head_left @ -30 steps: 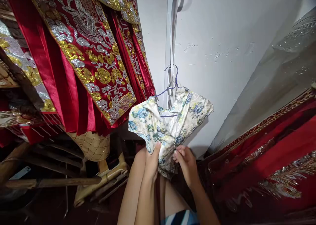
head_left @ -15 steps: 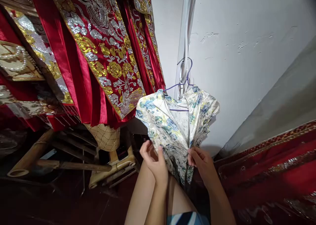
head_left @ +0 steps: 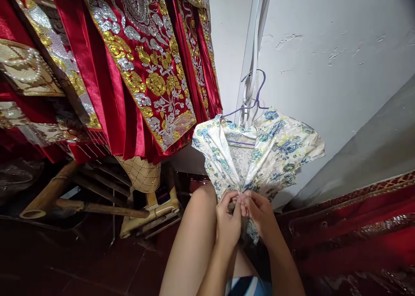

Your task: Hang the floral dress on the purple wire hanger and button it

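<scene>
A white shirt with blue and yellow flowers hangs on a purple hanger against the wall. Its collar is spread, and the two front edges meet low on the chest. There my left hand pinches one front edge, fingertips closed. Right beside it, touching, my right hand pinches the other edge. Whether a button lies between the fingertips is hidden. The shirt's lower part drops behind my hands, above my knees.
Red costumes with gold and silver sequins hang at the left. Below them stands a bamboo chair. A white strip runs down the wall behind the hanger. More red cloth lies at the lower right.
My left hand has moved right from the shirt's side to the front opening and closed its fingertips there. The two front edges are now drawn together, and the right shoulder spreads wider.
</scene>
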`<state>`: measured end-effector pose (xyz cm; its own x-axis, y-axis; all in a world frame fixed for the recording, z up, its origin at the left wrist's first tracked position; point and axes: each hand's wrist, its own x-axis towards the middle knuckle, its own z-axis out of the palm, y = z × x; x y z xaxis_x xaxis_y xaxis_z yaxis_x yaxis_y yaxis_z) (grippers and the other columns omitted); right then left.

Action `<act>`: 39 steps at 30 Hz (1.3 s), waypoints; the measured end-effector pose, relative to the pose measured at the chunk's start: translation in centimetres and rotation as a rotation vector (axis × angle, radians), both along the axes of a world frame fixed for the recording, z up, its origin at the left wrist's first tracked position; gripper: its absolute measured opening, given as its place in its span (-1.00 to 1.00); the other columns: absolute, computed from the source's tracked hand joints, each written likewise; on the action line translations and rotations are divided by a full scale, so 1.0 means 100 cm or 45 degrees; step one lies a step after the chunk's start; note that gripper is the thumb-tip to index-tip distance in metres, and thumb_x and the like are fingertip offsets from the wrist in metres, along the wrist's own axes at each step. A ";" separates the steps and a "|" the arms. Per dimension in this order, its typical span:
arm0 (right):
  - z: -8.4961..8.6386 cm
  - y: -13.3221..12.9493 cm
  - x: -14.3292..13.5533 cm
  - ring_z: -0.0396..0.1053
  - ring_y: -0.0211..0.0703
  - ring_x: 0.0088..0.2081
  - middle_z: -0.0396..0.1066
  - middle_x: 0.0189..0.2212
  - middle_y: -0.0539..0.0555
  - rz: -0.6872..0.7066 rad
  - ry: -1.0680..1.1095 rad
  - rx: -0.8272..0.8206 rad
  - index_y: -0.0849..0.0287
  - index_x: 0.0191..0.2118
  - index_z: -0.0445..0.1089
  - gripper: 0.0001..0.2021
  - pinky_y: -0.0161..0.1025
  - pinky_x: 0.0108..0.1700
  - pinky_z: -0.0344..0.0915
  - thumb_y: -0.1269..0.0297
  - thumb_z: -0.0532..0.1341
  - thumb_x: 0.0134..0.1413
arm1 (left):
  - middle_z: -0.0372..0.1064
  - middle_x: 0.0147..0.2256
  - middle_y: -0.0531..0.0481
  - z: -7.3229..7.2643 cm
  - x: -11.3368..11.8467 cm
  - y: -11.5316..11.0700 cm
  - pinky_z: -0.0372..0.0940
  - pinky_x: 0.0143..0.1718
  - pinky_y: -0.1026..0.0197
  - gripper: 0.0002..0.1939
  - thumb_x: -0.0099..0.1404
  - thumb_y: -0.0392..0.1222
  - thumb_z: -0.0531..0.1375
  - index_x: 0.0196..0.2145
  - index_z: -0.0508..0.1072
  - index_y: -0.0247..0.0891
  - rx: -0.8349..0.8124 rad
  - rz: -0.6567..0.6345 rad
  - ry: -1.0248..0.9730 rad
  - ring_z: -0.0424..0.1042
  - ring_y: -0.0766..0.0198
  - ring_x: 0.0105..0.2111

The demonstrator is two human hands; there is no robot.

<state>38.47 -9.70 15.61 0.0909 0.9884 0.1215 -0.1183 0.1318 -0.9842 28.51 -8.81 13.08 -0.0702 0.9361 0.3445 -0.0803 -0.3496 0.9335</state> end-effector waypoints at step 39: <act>0.164 0.056 0.020 -0.29 -0.37 -0.66 -0.25 -0.70 -0.18 0.181 0.587 -0.091 0.14 -0.49 0.34 -0.75 -0.35 -0.65 -0.23 0.32 0.19 0.24 | 0.49 -0.13 -0.10 0.081 -0.019 0.035 0.31 -0.03 0.15 -0.75 0.46 -0.20 0.10 0.02 0.48 -0.20 0.367 -0.070 0.227 0.46 0.18 -0.14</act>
